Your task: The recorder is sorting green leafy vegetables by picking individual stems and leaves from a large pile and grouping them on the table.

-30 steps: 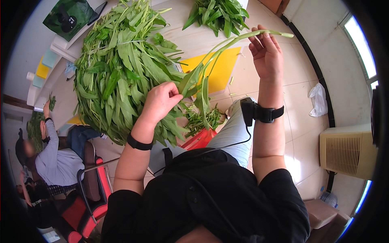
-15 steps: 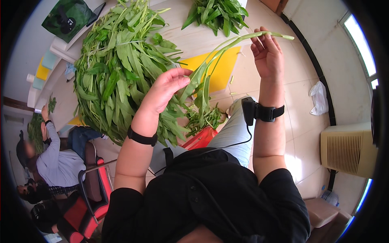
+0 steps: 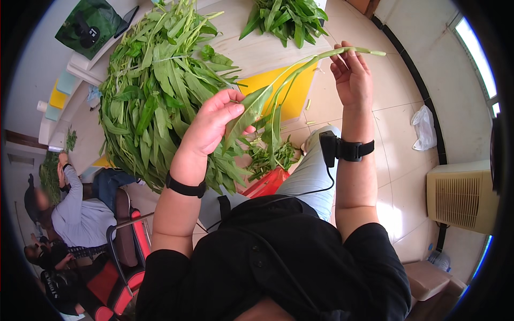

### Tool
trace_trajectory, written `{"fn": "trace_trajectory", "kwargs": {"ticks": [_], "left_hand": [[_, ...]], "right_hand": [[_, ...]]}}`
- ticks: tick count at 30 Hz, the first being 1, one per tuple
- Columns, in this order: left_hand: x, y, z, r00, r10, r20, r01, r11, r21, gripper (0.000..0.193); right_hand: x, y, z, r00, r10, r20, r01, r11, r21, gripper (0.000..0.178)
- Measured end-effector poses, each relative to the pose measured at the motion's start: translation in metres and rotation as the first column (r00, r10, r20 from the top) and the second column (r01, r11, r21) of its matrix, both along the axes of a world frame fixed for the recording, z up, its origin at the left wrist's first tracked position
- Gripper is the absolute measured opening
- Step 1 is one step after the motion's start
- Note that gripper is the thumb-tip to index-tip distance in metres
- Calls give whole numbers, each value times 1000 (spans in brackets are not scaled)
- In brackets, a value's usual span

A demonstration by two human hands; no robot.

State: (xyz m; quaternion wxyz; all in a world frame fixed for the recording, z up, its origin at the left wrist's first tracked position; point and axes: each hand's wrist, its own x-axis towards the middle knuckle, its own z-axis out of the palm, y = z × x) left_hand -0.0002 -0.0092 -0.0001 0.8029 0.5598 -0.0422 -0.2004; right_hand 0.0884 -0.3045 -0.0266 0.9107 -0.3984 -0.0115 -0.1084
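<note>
A long sprig of water spinach (image 3: 300, 65) stretches between my two hands. My right hand (image 3: 353, 80) pinches its thick pale stem close to the cut end. At the leafy end, my left hand (image 3: 214, 120) has a broad leaf between its thumb and fingers, and other leaves of the sprig hang down beside it. A big heap of water spinach (image 3: 155, 91) lies on the table just left of my left hand. Below the sprig, trimmed greens (image 3: 270, 158) sit in a red plastic bag (image 3: 265, 183) near my leg.
A smaller pile of leafy greens (image 3: 284, 21) lies at the table's far end, near a yellow panel (image 3: 292, 101). Stem scraps dot the tiled floor. To the right are a white plastic bag (image 3: 424, 128) and a beige vented unit (image 3: 460, 198). Other people (image 3: 80, 216) sit at the left, by red-and-black chairs.
My right hand has dipped slightly with the stem. My left hand has shifted a little left along the leaf, its fingers now behind it. A co-worker's arm at the left has moved.
</note>
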Motion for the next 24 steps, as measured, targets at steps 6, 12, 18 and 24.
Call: {"fn": "trace_trajectory", "kwargs": {"ticks": [6, 12, 18, 24], "left_hand": [[2, -4, -7, 998, -57, -20, 57, 998, 7, 32], [4, -10, -19, 991, -110, -71, 105, 992, -63, 33], [6, -10, -24, 988, -130, -84, 125, 990, -67, 35], [9, -14, -22, 992, -74, -104, 68, 996, -64, 31]], "right_hand": [[-2, 6, 5, 999, -2, 38, 0, 999, 52, 24], [-4, 10, 7, 998, 1, 60, -3, 999, 39, 24], [-7, 9, 7, 998, 3, 60, -4, 1000, 24, 24], [-11, 16, 3, 989, 123, 82, -121, 992, -32, 28]]}}
